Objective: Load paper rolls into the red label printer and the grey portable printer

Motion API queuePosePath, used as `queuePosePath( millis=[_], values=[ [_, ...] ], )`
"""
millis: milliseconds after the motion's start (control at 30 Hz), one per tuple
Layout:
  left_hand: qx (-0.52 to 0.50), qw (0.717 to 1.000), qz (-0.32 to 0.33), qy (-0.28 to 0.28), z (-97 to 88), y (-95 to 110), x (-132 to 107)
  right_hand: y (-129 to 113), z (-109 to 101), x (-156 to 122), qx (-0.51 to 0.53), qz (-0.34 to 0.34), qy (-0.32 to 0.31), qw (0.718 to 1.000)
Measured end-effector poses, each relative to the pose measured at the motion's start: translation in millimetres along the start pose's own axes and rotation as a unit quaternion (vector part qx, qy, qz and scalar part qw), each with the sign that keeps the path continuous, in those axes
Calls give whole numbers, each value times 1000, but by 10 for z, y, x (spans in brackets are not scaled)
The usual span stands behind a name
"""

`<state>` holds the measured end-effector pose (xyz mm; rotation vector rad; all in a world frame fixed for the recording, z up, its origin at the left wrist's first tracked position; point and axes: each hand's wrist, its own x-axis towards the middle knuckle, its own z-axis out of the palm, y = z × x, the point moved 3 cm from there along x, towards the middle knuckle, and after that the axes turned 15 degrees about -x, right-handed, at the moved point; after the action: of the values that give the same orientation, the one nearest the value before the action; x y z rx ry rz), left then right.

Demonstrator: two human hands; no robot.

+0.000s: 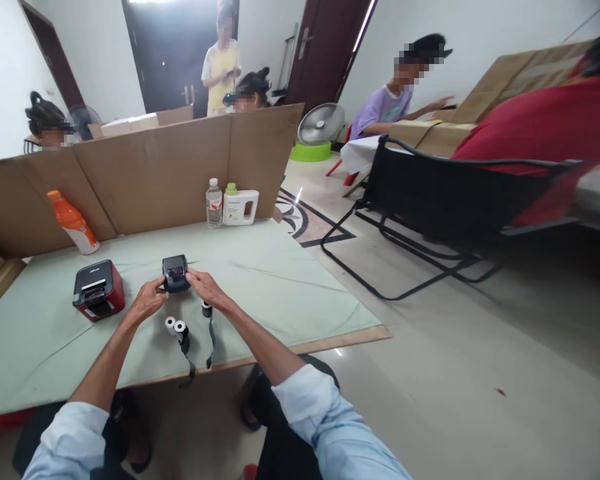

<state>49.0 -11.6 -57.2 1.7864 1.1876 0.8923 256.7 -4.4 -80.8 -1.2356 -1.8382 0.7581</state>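
A small dark portable printer sits on the pale green tabletop, held from both sides. My left hand grips its left side with the fingertips, and my right hand grips its right side. Just in front of it stand two white paper rolls, with a dark strip trailing over the table's near edge. Another roll is partly under my right wrist, its dark strip hanging towards me. To the left of my left hand is a larger red and black receipt printer.
An orange-capped bottle leans against the cardboard wall at the back. A clear water bottle and a white jug stand nearby. A black folding chair is to the right, and several people are around the room.
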Motion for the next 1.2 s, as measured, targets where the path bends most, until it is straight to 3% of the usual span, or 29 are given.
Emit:
queuePosePath(
  millis=[133,333,533,700,1000,1200],
  values=[
    [-9,998,-46,39,-39,-213,-225,27,76,-67,20,-9,-63,998],
    [-23,998,-24,59,-123,-338,-215,114,-15,-89,50,5,-97,994],
    [22,996,-23,80,-132,-284,-190,267,34,-92,123,100,-118,980],
    [-2,996,-18,89,-65,-300,-272,440,48,-99,167,161,-106,967],
    [18,996,1,84,-50,-460,-276,517,82,-66,125,177,-123,968],
    [95,993,28,61,-7,-469,-275,573,126,-57,119,139,-147,972]
  ],
)
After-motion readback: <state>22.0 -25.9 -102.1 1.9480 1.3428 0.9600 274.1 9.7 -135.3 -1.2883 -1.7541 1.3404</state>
